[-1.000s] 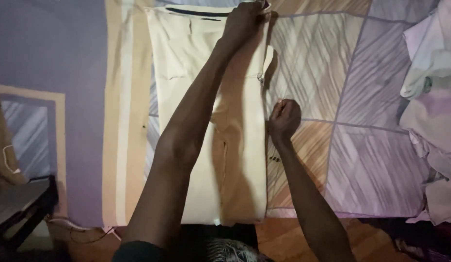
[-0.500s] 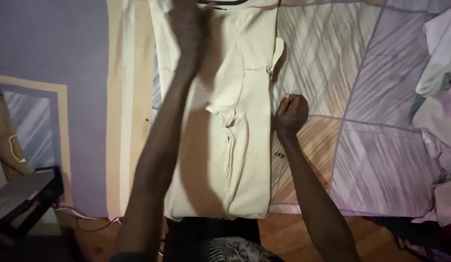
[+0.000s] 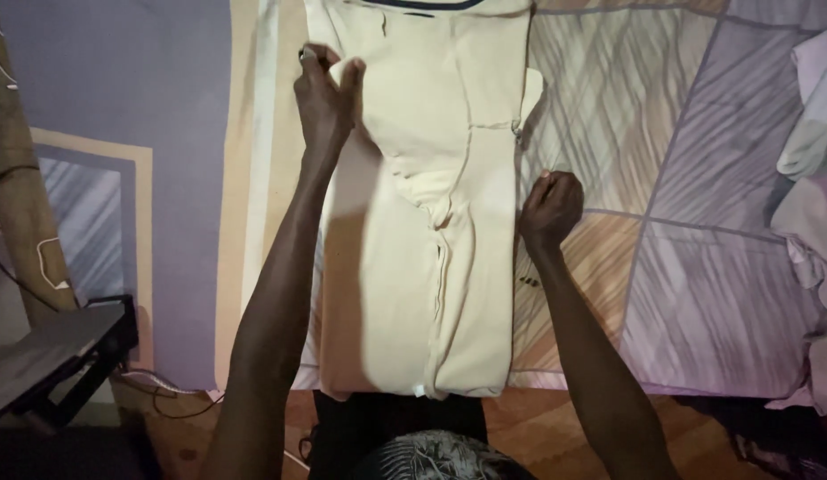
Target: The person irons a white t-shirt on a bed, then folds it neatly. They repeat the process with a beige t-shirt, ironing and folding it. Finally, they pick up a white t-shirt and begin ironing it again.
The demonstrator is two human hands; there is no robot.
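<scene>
A cream-coloured garment [image 3: 431,222] lies folded lengthwise on a patterned bedsheet [image 3: 680,178], its dark-trimmed neck at the top of the view. My left hand [image 3: 324,98] rests flat on the garment's upper left edge, fingers apart, holding nothing. Fingers curled, my right hand [image 3: 548,209] presses at the garment's right edge about halfway down; I cannot tell whether it pinches the cloth.
A heap of pale clothes [image 3: 813,204] lies at the right edge of the bed. A dark stand [image 3: 58,351] with cables sits at the lower left by a wooden post [image 3: 13,178]. Wooden floor [image 3: 564,436] shows below the bed's near edge.
My left hand has swept from the garment's upper right across to its upper left edge. The right hand has stayed at the right edge. The sleeve side now lies folded in.
</scene>
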